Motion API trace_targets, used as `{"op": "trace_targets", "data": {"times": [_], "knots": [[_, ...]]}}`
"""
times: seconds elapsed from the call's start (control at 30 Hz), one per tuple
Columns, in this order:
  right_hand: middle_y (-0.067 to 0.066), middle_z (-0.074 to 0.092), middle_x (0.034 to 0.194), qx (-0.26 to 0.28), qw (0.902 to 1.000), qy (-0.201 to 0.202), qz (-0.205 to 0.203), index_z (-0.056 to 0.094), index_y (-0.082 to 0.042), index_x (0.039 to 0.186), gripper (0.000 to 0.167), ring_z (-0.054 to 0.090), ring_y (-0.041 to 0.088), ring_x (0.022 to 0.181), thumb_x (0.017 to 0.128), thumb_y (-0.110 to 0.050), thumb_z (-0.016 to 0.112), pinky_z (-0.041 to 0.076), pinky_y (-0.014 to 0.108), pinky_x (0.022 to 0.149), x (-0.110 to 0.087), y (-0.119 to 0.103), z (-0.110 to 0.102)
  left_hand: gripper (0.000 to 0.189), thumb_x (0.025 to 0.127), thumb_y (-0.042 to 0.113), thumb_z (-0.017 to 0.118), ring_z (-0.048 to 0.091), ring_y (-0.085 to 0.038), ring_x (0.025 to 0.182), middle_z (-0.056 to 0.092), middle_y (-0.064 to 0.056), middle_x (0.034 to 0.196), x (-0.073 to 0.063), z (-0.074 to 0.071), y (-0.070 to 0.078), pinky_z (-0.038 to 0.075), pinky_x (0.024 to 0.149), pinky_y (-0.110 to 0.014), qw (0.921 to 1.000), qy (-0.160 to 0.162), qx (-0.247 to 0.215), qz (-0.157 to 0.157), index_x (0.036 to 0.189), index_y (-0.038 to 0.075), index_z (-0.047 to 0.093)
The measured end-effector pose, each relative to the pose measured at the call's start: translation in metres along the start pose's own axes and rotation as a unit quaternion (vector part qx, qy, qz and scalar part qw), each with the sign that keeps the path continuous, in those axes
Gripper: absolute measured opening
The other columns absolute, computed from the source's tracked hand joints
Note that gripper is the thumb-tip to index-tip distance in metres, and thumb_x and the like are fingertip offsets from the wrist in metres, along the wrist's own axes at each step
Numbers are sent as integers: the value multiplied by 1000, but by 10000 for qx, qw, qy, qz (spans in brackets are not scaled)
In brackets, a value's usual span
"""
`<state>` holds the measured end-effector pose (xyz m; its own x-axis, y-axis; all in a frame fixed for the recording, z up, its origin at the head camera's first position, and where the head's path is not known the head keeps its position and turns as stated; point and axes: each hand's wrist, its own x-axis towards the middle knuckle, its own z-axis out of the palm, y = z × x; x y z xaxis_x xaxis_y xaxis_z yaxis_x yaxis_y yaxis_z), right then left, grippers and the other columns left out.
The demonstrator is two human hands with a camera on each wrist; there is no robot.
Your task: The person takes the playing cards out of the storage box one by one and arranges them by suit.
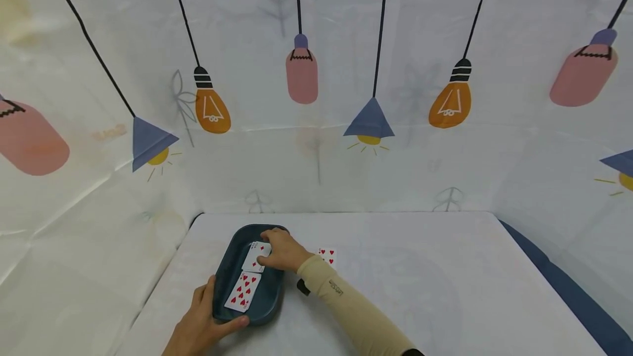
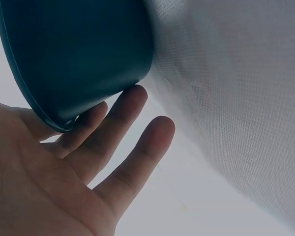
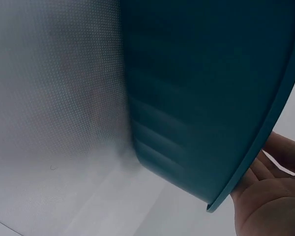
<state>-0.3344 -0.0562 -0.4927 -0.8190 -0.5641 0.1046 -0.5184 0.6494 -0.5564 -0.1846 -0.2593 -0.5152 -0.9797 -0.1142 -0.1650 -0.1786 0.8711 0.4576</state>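
Beige sleeve (image 1: 358, 309) runs from the bottom edge of the frame to the right hand (image 1: 284, 251), which is over the upper part of the dark tray (image 1: 272, 293), its thumb at the diamond card (image 1: 250, 261); whether it pinches this card, I cannot tell. At lower left of centre, the left hand (image 1: 200, 315) rests with parted fingers against the tray's outer side. Below the diamond card lies a heart card (image 1: 243, 291), also inside the tray, while another card (image 1: 328, 255) is on the white table (image 1: 445, 284), partly hidden behind the right wrist.
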Motion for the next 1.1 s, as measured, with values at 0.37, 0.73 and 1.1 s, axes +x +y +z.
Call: {"op": "trace_targets", "data": {"times": [0.37,0.73,1.1], "knots": [[4,64,128,-465,9988,-176,24,59,-7,140,66,58,13,117,86,-37,81,49,25,96,8,0,3,140,66,79,77,56,-40,103,30,-35,144,-1,-1,3,49,89,-64,10000,20,12,48,156,-6,11],[5,63,129,-867,9956,-330,134,60,-7,138,75,58,14,118,79,-46,86,48,26,98,20,-2,7,138,69,78,75,57,-38,104,31,-34,144,-3,-2,0,50,88,-63,9999,50,17,154,156,-6,10],[7,63,126,-1362,9887,-518,339,62,-7,136,80,60,13,108,73,-49,90,49,27,96,25,-6,4,139,68,77,76,57,-40,104,31,-34,145,-3,-1,1,49,90,-64,10000,13,-22,29,156,-6,10]]}}
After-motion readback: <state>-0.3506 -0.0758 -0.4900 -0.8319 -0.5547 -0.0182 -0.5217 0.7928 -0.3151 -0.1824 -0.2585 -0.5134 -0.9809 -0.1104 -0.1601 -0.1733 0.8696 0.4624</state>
